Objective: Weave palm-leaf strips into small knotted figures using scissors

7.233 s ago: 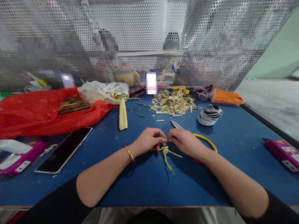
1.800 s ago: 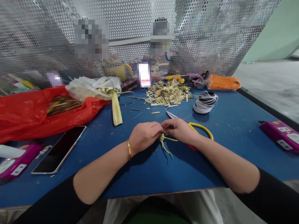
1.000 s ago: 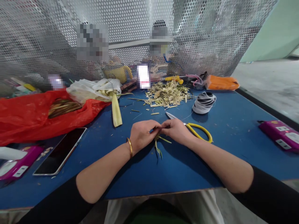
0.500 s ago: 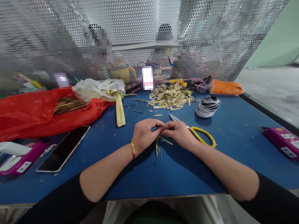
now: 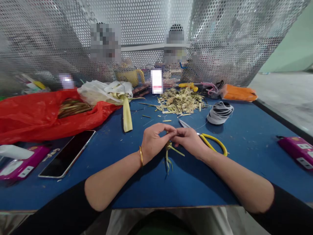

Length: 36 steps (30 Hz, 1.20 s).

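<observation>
My left hand (image 5: pixel 156 141), wearing a gold bracelet, pinches a small knotted bundle of green-yellow plant strips (image 5: pixel 168 160), whose loose ends hang below the fingers. My right hand (image 5: pixel 188 141) is pinched closed, its fingertips meeting those of the left. Whatever it grips is hidden between the fingers. Just beyond the right wrist lie scissors (image 5: pixel 217 142) with yellow handles, blades pointing away to the left. A spool of white thread (image 5: pixel 219 114) stands behind them. One pale, flat husk-like strip (image 5: pixel 127 117) lies beyond my left hand.
A pile of cut plant scraps (image 5: pixel 182 100) lies at the back. Red plastic (image 5: pixel 31 114) and a white bag (image 5: pixel 97 93) fill the left, near a dark phone (image 5: pixel 67 155). Purple power strips (image 5: pixel 297 149) sit at both sides. An orange packet (image 5: pixel 239 93) lies back right.
My hands stay together at almost the same spot. The plant bundle shows more below the fingers, its knotted part now visible. The view has shifted slightly.
</observation>
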Each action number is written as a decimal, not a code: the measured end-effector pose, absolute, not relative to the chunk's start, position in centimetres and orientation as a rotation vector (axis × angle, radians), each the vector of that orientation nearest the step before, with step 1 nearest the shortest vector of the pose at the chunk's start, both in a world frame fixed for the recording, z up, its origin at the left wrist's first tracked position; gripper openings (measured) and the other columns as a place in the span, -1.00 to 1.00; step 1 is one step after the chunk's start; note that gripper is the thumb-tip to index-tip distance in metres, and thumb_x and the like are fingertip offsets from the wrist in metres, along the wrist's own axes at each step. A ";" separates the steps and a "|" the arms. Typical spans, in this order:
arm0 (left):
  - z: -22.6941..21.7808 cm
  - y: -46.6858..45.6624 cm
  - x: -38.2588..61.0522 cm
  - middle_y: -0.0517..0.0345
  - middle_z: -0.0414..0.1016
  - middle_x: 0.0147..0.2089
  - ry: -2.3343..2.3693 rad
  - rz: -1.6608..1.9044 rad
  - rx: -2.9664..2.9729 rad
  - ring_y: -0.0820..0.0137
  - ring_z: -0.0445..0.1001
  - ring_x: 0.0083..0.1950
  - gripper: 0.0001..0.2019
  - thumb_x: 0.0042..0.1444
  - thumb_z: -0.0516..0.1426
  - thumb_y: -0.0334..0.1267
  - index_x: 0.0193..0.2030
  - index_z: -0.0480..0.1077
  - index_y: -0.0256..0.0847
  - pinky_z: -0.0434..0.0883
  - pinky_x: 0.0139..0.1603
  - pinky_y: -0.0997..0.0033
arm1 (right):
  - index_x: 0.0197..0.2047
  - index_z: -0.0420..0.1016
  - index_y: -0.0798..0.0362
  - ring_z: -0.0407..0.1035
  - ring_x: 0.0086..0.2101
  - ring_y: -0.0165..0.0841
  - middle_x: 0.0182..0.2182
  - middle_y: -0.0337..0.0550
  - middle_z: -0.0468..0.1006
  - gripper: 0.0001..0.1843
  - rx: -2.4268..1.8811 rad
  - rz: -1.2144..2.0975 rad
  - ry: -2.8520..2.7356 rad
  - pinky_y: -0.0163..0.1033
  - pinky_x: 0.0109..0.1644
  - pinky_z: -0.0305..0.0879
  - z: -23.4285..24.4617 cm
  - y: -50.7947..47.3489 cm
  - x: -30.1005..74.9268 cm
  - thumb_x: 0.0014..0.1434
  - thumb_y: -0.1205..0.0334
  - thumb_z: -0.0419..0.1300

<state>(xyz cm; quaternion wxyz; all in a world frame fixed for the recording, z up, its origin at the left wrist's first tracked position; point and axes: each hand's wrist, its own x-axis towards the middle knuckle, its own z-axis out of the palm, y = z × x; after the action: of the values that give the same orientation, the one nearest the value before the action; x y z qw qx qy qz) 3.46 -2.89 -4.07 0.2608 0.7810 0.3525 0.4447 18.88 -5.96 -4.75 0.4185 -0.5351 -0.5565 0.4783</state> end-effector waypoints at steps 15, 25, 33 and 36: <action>-3.5 -4.2 4.3 0.07 0.51 -0.33 0.899 0.810 0.964 0.45 0.44 -0.32 -0.63 -0.11 0.31 -0.04 -0.28 0.46 -0.31 0.38 -0.20 0.43 | -0.47 0.52 0.11 0.34 -0.54 -0.45 -0.59 -0.27 0.49 -0.78 -1.288 0.982 -1.100 -0.32 -0.39 0.25 -3.2 -6.3 19.3 -0.05 0.10 0.31; -3.6 -4.1 4.0 0.17 0.47 -0.46 1.001 0.803 1.030 0.60 0.25 -0.52 -0.78 -0.01 0.22 -0.15 -0.36 0.51 -0.30 0.12 -0.51 0.58 | -0.45 0.51 0.12 0.24 -0.56 -0.46 -0.59 -0.25 0.44 -0.75 -1.394 0.874 -1.312 -0.33 -0.45 0.16 -3.1 -6.7 19.1 0.01 0.07 0.24; -2.4 -4.1 4.1 0.15 0.41 -0.57 1.127 0.795 1.048 0.63 0.07 -0.63 -0.85 -0.05 0.18 -0.26 -0.47 0.48 -0.33 0.00 -0.61 0.55 | -0.47 0.45 0.08 0.22 -0.57 -0.43 -0.64 -0.30 0.36 -0.75 -1.582 0.710 -1.409 -0.33 -0.48 0.11 -3.4 -5.9 20.2 0.04 0.06 0.15; -2.2 -3.7 3.8 0.17 0.38 -0.59 1.191 0.783 1.008 0.64 0.05 -0.66 -0.89 -0.08 0.17 -0.31 -0.52 0.46 -0.32 -0.05 -0.64 0.55 | -0.40 0.46 0.06 0.32 -0.46 -0.37 -0.49 -0.21 0.45 -0.81 -1.751 0.373 -1.678 -0.30 -0.38 0.14 -2.0 -6.0 21.8 0.09 0.16 0.09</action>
<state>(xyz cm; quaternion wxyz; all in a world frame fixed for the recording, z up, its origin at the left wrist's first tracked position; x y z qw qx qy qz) 3.82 -3.74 -2.16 0.6425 0.4425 0.5227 0.3437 21.82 -5.97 -2.02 0.3374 -0.6718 -0.6437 0.1430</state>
